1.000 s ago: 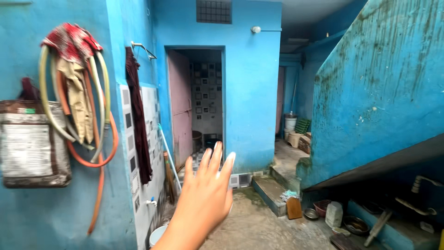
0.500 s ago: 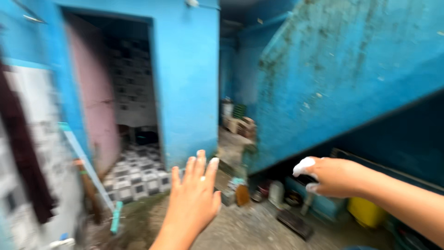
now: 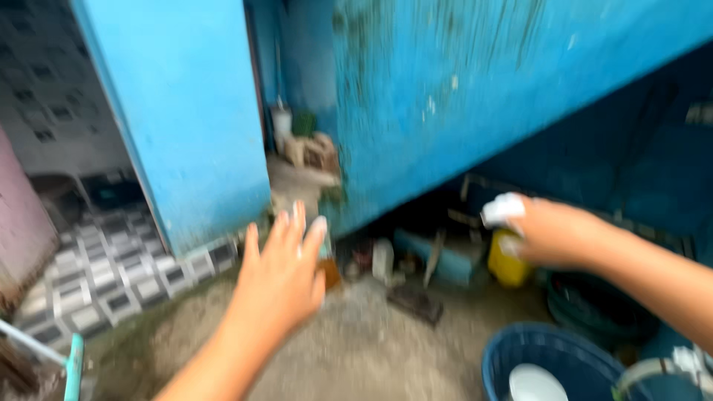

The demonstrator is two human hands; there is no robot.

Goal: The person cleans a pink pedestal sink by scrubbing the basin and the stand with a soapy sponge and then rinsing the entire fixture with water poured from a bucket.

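Observation:
My left hand (image 3: pixel 281 276) is stretched forward at lower centre, fingers spread and empty, above the rough concrete ground (image 3: pixel 356 349). My right hand (image 3: pixel 546 232) reaches in from the right with its fingers curled around a small white object (image 3: pixel 503 209), which is too blurred to identify. It hovers above a yellow container (image 3: pixel 507 265) under the blue sloping stair wall (image 3: pixel 483 96). The whole view is motion-blurred.
A blue bucket (image 3: pixel 553 360) with something white inside stands at lower right. Clutter lies under the stairs: a blue box (image 3: pixel 449 252), a white bottle (image 3: pixel 382 260), a dark brick (image 3: pixel 416 303). A tiled doorway floor (image 3: pixel 104 267) opens at left, beside a blue wall (image 3: pixel 186 111).
The view has swung right and down toward the space under the stairs. My right hand came into view holding the white object, and the blue bucket appeared.

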